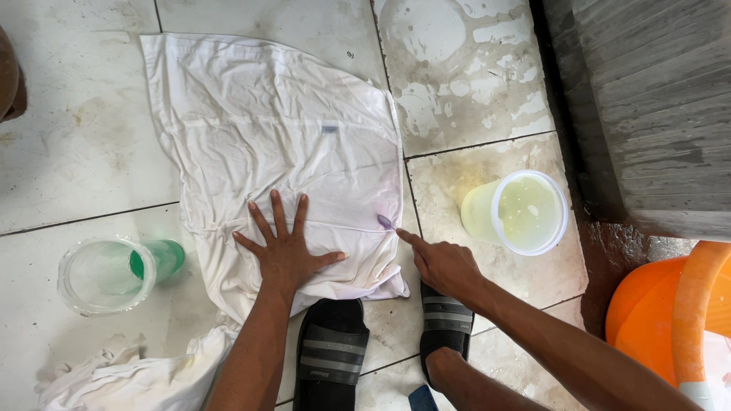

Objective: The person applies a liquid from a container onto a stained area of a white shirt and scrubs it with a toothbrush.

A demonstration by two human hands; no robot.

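Observation:
A wet white garment (274,129) lies spread flat on the tiled floor (84,152). My left hand (283,245) presses flat on its near part, fingers spread wide. My right hand (444,264) rests at the garment's right edge with the index finger stretched toward a small purple stain (385,221); the other fingers are curled. Neither hand holds anything. My feet wear black slides (333,354) just below the cloth.
A clear plastic jar (106,274) with a green bottom lies on its side at the left. A pale tub of cloudy liquid (521,211) stands right of the garment. An orange basin (674,320) and a grey wall base (647,99) are at the right. More white cloth (129,377) is bunched at the bottom left.

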